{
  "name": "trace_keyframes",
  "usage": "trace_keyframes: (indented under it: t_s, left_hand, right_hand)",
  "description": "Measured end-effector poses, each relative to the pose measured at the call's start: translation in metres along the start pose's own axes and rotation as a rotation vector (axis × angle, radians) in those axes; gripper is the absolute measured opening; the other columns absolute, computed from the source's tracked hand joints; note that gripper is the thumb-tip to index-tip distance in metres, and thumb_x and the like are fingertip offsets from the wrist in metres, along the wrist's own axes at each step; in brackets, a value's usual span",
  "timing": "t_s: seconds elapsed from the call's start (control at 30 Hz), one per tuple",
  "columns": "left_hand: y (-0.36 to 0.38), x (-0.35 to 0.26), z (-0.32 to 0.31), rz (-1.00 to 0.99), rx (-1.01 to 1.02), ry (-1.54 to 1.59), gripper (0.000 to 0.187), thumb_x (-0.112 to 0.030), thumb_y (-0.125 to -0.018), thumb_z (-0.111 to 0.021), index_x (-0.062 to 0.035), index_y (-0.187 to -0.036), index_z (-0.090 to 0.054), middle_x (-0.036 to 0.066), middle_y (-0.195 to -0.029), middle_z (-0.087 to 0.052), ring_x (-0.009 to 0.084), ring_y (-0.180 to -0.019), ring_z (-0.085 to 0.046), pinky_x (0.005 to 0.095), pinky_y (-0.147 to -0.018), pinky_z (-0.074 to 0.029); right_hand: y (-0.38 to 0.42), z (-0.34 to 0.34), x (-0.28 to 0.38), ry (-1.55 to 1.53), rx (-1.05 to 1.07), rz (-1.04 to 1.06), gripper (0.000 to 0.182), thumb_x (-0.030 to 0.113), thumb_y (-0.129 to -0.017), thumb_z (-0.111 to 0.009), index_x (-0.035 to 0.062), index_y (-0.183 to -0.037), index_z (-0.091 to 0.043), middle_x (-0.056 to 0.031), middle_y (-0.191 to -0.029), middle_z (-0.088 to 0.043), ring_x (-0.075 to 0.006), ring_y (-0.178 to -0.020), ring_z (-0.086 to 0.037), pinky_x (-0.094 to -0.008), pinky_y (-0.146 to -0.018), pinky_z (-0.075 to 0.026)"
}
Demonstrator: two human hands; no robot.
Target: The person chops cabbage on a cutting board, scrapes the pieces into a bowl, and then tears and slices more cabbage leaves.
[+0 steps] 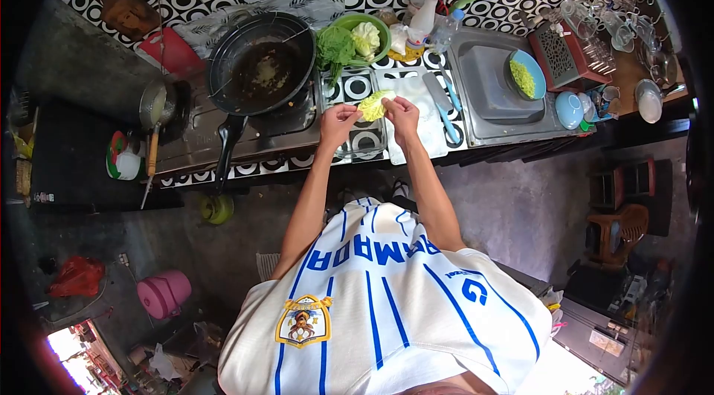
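Between my two hands a pale yellow-green, crinkled cabbage leaf (372, 106) is stretched out. My left hand (340, 124) pinches its left edge with the fingertips. On the opposite edge, my right hand (401, 115) has its fingers closed on the leaf. Below the leaf and my left hand lies a clear rectangular dish (363, 148) on the tiled counter. A white cutting board (405, 85) reaches under my right hand, and a knife with a blue handle (449, 127) rests at its right side. Behind the leaf stands a green bowl (385, 38) holding leafy greens (335, 47) and a cabbage (366, 39).
A large black pan (260, 71) with oily residue sits on the stove at left, its handle (229, 153) jutting over the front edge. Bottles (422, 19) stand behind the board. At right, a sink (476, 45) has a blue bowl of chopped greens (524, 76) at its edge.
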State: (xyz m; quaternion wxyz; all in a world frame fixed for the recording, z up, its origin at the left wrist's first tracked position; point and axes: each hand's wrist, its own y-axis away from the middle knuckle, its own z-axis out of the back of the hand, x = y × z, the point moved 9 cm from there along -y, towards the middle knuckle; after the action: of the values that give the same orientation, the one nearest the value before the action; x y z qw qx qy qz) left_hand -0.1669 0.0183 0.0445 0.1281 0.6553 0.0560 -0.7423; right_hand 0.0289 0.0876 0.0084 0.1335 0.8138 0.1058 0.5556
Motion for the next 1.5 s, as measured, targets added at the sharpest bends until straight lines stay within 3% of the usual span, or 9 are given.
trace_keyframes:
  t_s: [0.07, 0.2, 0.3, 0.4, 0.57, 0.87, 0.97, 1.17, 1.5]
  left_hand:
    - [-0.004, 0.005, 0.003, -0.079, -0.016, 0.048, 0.024, -0.015, -0.091, -0.07, 0.0021, -0.107, -0.069, 0.01, -0.094, -0.074, 0.0121, -0.086, -0.068, 0.024, -0.076, -0.052]
    - [-0.013, 0.019, 0.009, 0.017, -0.037, 0.216, 0.031, -0.012, -0.092, -0.067, 0.0023, -0.12, -0.064, 0.012, -0.105, -0.072, 0.016, -0.093, -0.069, 0.0271, -0.084, -0.053]
    - [-0.022, -0.006, 0.001, -0.165, -0.046, 0.117, 0.038, -0.014, -0.091, -0.069, 0.0024, -0.125, -0.062, 0.014, -0.107, -0.071, 0.017, -0.095, -0.069, 0.0278, -0.087, -0.053]
    - [-0.015, -0.037, -0.016, -0.134, 0.081, -0.03, 0.043, -0.015, -0.09, -0.072, 0.0034, -0.126, -0.06, 0.014, -0.116, -0.068, 0.0145, -0.098, -0.067, 0.027, -0.084, -0.054]
    - [-0.027, -0.006, -0.014, -0.099, 0.069, 0.006, 0.027, -0.013, -0.088, -0.075, 0.0037, -0.108, -0.07, 0.006, -0.089, -0.072, 0.0079, -0.075, -0.065, 0.022, -0.067, -0.052]
    - [-0.014, 0.003, -0.018, -0.044, 0.211, 0.248, 0.039, 0.001, -0.088, -0.065, 0.0085, -0.126, -0.059, 0.013, -0.113, -0.068, 0.0106, -0.093, -0.065, 0.0244, -0.085, -0.053]
    - [-0.016, 0.011, -0.016, -0.044, 0.203, 0.333, 0.038, 0.001, -0.085, -0.069, 0.0076, -0.122, -0.061, 0.012, -0.109, -0.069, 0.0101, -0.092, -0.066, 0.0234, -0.083, -0.054]
    - [-0.015, 0.01, -0.007, 0.031, 0.141, 0.115, 0.038, 0.001, -0.081, -0.074, 0.0062, -0.117, -0.064, 0.01, -0.103, -0.07, 0.0095, -0.09, -0.066, 0.0238, -0.08, -0.055]
    - [-0.011, -0.007, -0.001, -0.014, 0.209, 0.243, 0.039, -0.004, -0.084, -0.074, 0.0059, -0.12, -0.063, 0.008, -0.103, -0.071, 0.011, -0.092, -0.066, 0.0241, -0.083, -0.054]
  right_hand:
    - [-0.001, 0.002, 0.001, 0.052, -0.007, 0.015, 0.032, 0.009, -0.082, -0.079, -0.0058, -0.105, -0.063, -0.0063, -0.084, -0.069, -0.0107, -0.07, -0.063, -0.0242, -0.062, -0.052]
    - [0.002, -0.007, 0.003, 0.259, 0.1, 0.024, 0.023, 0.017, -0.086, -0.077, 0.0002, -0.1, -0.068, -0.0031, -0.085, -0.069, -0.0083, -0.071, -0.063, -0.0221, -0.062, -0.051]
    - [0.011, -0.023, 0.006, 0.362, 0.201, 0.047, 0.02, 0.022, -0.088, -0.075, 0.0037, -0.096, -0.071, -0.0008, -0.083, -0.069, -0.0057, -0.07, -0.061, -0.02, -0.061, -0.049]
    - [0.017, -0.038, 0.006, 0.383, 0.262, 0.114, 0.018, 0.018, -0.091, -0.072, 0.001, -0.094, -0.071, -0.0002, -0.08, -0.069, -0.0042, -0.069, -0.059, -0.0206, -0.06, -0.047]
    - [0.012, -0.042, 0.007, 0.495, 0.279, 0.218, 0.02, 0.013, -0.092, -0.068, -0.0067, -0.093, -0.07, -0.0071, -0.079, -0.071, -0.0084, -0.069, -0.063, -0.0248, -0.063, -0.05]
    - [0.011, -0.038, 0.008, 0.571, 0.177, 0.242, 0.017, 0.012, -0.089, -0.071, -0.0046, -0.091, -0.072, -0.0055, -0.075, -0.07, -0.0075, -0.064, -0.061, -0.0245, -0.06, -0.049]
    - [0.012, -0.043, 0.009, 0.579, 0.208, 0.226, 0.016, 0.011, -0.089, -0.071, -0.0044, -0.09, -0.072, -0.0042, -0.075, -0.07, -0.0066, -0.064, -0.061, -0.0234, -0.058, -0.049]
    - [0.014, -0.052, 0.011, 0.642, 0.245, 0.289, 0.016, 0.012, -0.088, -0.072, -0.0041, -0.088, -0.072, -0.0037, -0.071, -0.068, -0.0065, -0.06, -0.059, -0.024, -0.056, -0.047]
    - [0.013, -0.062, 0.022, 0.627, 0.239, 0.288, 0.019, 0.016, -0.088, -0.073, -0.0035, -0.087, -0.071, -0.0032, -0.069, -0.067, -0.006, -0.059, -0.057, -0.0237, -0.054, -0.045]
